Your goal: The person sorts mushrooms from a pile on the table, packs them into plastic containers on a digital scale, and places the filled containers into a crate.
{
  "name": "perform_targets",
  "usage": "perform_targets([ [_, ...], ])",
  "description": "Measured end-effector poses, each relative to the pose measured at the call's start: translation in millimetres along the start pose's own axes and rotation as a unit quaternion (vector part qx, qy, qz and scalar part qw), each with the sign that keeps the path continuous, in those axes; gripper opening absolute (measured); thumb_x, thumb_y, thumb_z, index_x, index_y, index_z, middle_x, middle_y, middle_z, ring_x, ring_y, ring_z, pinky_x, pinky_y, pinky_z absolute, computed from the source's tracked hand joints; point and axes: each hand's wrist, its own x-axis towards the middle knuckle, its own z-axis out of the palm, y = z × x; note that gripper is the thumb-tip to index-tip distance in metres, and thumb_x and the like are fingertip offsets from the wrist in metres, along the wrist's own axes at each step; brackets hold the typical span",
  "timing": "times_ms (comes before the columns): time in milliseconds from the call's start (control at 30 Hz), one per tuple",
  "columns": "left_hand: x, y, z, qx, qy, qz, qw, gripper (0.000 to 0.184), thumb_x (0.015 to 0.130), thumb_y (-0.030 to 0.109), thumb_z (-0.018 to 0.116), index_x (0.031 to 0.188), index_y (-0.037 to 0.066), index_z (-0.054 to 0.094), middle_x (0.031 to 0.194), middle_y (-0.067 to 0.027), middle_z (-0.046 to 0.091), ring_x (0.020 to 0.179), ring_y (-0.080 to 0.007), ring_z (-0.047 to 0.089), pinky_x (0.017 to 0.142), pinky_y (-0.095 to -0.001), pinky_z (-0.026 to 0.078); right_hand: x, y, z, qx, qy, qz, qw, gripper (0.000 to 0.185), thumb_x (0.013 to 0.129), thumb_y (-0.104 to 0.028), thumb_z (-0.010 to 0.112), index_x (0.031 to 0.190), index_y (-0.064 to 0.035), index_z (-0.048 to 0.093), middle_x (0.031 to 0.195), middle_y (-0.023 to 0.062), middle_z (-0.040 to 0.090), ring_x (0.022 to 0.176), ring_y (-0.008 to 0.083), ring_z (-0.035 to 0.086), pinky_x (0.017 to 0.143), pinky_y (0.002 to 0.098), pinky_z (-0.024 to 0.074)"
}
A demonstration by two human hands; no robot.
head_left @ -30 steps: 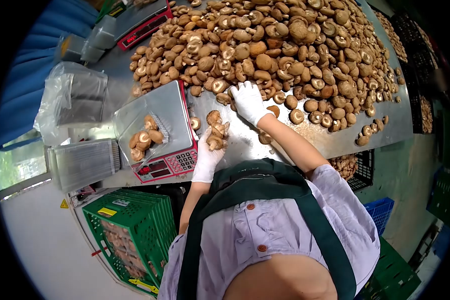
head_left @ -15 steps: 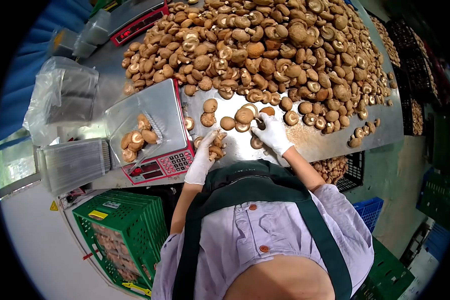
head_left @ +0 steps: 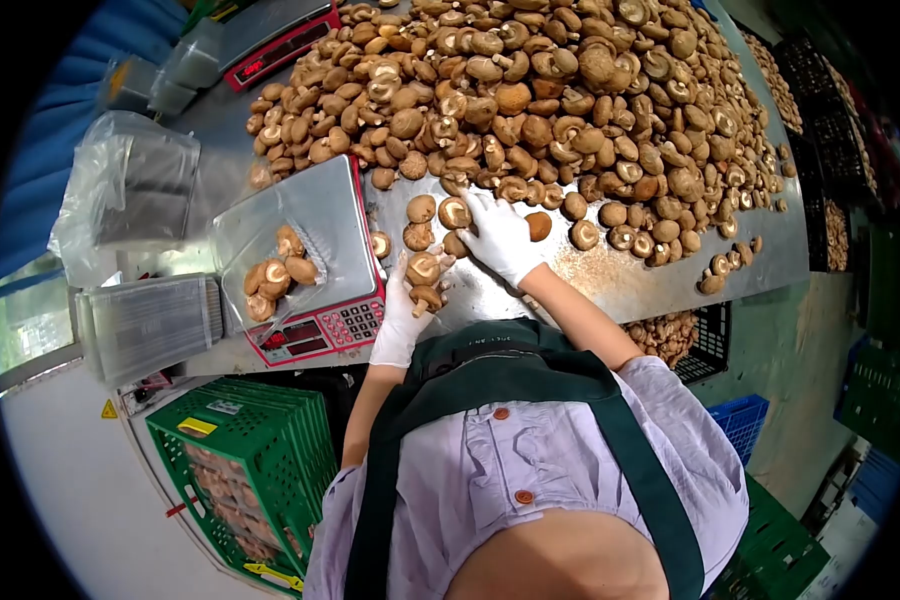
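Note:
My left hand [head_left: 400, 318], in a white glove, is closed around a few brown mushrooms [head_left: 424, 270] near the table's front edge. Gloved as well, my right hand [head_left: 500, 238] reaches to loose mushrooms at the front of the large pile [head_left: 570, 100]; its fingertips touch or cover some, and whether it grips one is hidden. Left of my hands, a red scale [head_left: 315, 230] carries a clear plastic tray [head_left: 310, 262] with several mushrooms [head_left: 270, 283] in it. A few loose mushrooms [head_left: 420, 209] lie between the scale and my right hand.
Stacked clear trays [head_left: 150, 325] and a plastic bag [head_left: 120, 190] are at the left. A second scale [head_left: 280, 45] stands at the back left. Below the table are green crates [head_left: 290, 430] and a black crate of mushrooms [head_left: 710, 340]. Black crates [head_left: 830, 150] stand at the right.
Over the last second my right hand has drawn mushrooms out from the pile, moved right, then back left to the pile's edge. My left hand has shifted slightly and still holds mushrooms.

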Motion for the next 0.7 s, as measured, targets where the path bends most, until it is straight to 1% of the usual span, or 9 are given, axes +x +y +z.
perform_targets([
  [100, -1.2, 1.2, 5.4, -0.015, 0.042, -0.011, 0.999, 0.064, 0.093, 0.059, 0.035, 0.127, 0.007, 0.051, 0.115, -0.0131, 0.063, 0.074, -0.0200, 0.057, 0.061, -0.0301, 0.047, 20.0, 4.0, 11.4, -0.058, -0.062, -0.015, 0.996, 0.050, 0.083, -0.028, 0.061, 0.127, -0.0070, 0.051, 0.095, 0.0140, 0.065, 0.091, 0.0316, 0.061, 0.073, 0.0412, 0.0504],
  [167, -3.6, 3.0, 16.7, -0.023, 0.086, -0.015, 0.996, 0.061, 0.093, 0.057, 0.036, 0.125, 0.007, 0.052, 0.112, -0.0135, 0.064, 0.073, -0.0205, 0.058, 0.062, -0.0307, 0.048, 29.9, 8.1, 9.7, 0.064, -0.140, 0.028, 0.988, 0.037, 0.084, -0.028, 0.058, 0.114, -0.0052, 0.059, 0.099, 0.0156, 0.064, 0.094, 0.0334, 0.060, 0.077, 0.0423, 0.0492],
  [233, -8.8, 2.8, 25.6, 0.054, 0.116, 0.016, 0.992, 0.053, 0.094, 0.050, 0.037, 0.123, 0.008, 0.053, 0.106, -0.0133, 0.065, 0.073, -0.0221, 0.059, 0.062, -0.0318, 0.049, 27.3, 7.0, 3.7, 0.113, -0.094, 0.039, 0.988, 0.033, 0.088, -0.031, 0.057, 0.107, -0.0046, 0.062, 0.094, 0.0173, 0.064, 0.090, 0.0309, 0.062, 0.079, 0.0405, 0.0485],
  [300, -11.5, 0.4, 24.5, 0.061, 0.114, 0.038, 0.991, 0.046, 0.094, 0.037, 0.042, 0.126, 0.005, 0.051, 0.107, -0.0141, 0.063, 0.074, -0.0229, 0.061, 0.064, -0.0319, 0.051, 19.9, 8.0, -6.4, 0.397, -0.186, 0.132, 0.889, 0.032, 0.092, -0.031, 0.055, 0.105, -0.0021, 0.062, 0.090, 0.0129, 0.066, 0.085, 0.0245, 0.063, 0.079, 0.0379, 0.0485],
  [367, -12.5, -1.9, 24.5, 0.224, 0.073, 0.168, 0.957, 0.051, 0.091, 0.032, 0.048, 0.133, 0.003, 0.044, 0.112, -0.0133, 0.059, 0.073, -0.0219, 0.059, 0.059, -0.0325, 0.052, 6.8, 11.7, -19.0, 0.542, -0.255, 0.167, 0.783, 0.037, 0.098, -0.035, 0.048, 0.100, -0.0018, 0.064, 0.077, 0.0052, 0.066, 0.071, 0.0105, 0.061, 0.062, 0.0240, 0.0479],
  [400, -12.7, 0.2, 25.1, 0.206, 0.044, 0.178, 0.961, 0.048, 0.089, 0.014, 0.057, 0.134, 0.001, 0.043, 0.122, -0.0140, 0.054, 0.091, -0.0200, 0.061, 0.076, -0.0295, 0.052, -2.3, 15.2, -16.9, 0.605, -0.260, 0.162, 0.735, 0.036, 0.098, -0.035, 0.048, 0.101, -0.0027, 0.063, 0.075, 0.0049, 0.066, 0.068, 0.0087, 0.060, 0.058, 0.0212, 0.0459],
  [433, -15.8, 2.0, 34.5, 0.205, 0.046, 0.177, 0.962, 0.048, 0.089, 0.014, 0.057, 0.134, 0.001, 0.043, 0.122, -0.0140, 0.054, 0.091, -0.0200, 0.061, 0.076, -0.0295, 0.052, -10.6, 16.4, -13.6, 0.664, -0.263, 0.156, 0.682, 0.035, 0.098, -0.035, 0.048, 0.101, -0.0035, 0.063, 0.074, 0.0047, 0.065, 0.066, 0.0069, 0.059, 0.055, 0.0184, 0.0439],
  [533, -16.1, -3.4, 58.6, 0.352, 0.011, 0.316, 0.881, 0.059, 0.081, 0.010, 0.072, 0.132, 0.002, 0.045, 0.129, -0.0127, 0.047, 0.116, -0.0216, 0.051, 0.098, -0.0314, 0.042, -23.5, 7.5, -22.3, 0.639, -0.259, 0.106, 0.716, 0.034, 0.098, -0.033, 0.049, 0.105, -0.0035, 0.062, 0.075, 0.0040, 0.066, 0.066, 0.0076, 0.059, 0.053, 0.0189, 0.0432],
  [700, -15.5, 0.6, 55.6, 0.514, 0.058, 0.402, 0.756, 0.053, 0.079, 0.010, 0.074, 0.125, 0.001, 0.049, 0.116, -0.0131, 0.056, 0.104, -0.0199, 0.058, 0.089, -0.0294, 0.049, -28.6, -12.1, -42.2, 0.585, -0.159, 0.196, 0.771, 0.028, 0.094, -0.019, 0.057, 0.114, -0.0009, 0.064, 0.079, 0.0021, 0.067, 0.067, 0.0058, 0.058, 0.057, 0.0175, 0.0447],
])
